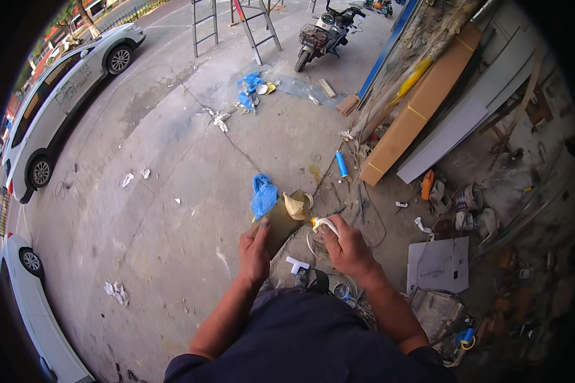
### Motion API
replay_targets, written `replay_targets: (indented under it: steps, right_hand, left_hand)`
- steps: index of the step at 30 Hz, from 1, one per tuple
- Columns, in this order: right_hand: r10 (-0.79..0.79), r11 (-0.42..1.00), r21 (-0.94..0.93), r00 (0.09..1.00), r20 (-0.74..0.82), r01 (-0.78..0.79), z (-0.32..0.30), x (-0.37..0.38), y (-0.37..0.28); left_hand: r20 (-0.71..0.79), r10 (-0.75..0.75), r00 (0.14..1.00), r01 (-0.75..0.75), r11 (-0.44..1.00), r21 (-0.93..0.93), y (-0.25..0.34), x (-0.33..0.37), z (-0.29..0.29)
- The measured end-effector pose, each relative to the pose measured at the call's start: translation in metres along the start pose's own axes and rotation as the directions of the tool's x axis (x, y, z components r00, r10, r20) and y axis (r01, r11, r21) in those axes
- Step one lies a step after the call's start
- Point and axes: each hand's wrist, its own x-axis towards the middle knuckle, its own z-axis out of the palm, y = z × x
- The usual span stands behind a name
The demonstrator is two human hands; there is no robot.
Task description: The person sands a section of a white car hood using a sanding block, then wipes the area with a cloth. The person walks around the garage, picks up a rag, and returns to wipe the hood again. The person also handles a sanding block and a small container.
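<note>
My left hand (255,254) is closed on the near left edge of a flat olive-brown board (280,231), thumb on top. A lump of beige putty-like paste (294,206) sits at the board's far end. Close to the board's right side, my right hand (347,247) grips a white squeeze tube (326,225) with yellow at its tip. The tip points toward the board; whether it touches, I cannot tell. Beyond the board, on the concrete, lies a crumpled blue plastic bag (263,193).
A blue canister (342,164), a white T-shaped piece (297,265) and cables lie on the floor nearby. Long cardboard boxes (421,105) and white panels lean at the right, above clutter. A scooter (326,35), ladder (255,29) and parked cars (76,83) stand farther off.
</note>
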Motion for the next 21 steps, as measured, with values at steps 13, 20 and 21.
replay_targets:
  steps: [13, 20, 21]
  right_hand:
    - [0.306, 0.857, 0.419, 0.950, 0.058, -0.302, -0.009, 0.005, -0.011]
    - [0.378, 0.739, 0.591, 0.925, 0.031, -0.322, 0.003, -0.001, -0.008]
    - [0.386, 0.715, 0.612, 0.921, 0.056, -0.337, 0.003, -0.002, -0.007]
  left_hand:
    - [0.017, -0.060, 0.998, 0.061, 0.997, -0.039, 0.006, -0.009, 0.021]
    - [0.064, -0.098, 0.993, 0.103, 0.992, -0.078, 0.006, -0.018, 0.026]
    - [0.064, -0.099, 0.993, 0.105, 0.990, -0.095, 0.004, -0.018, 0.025]
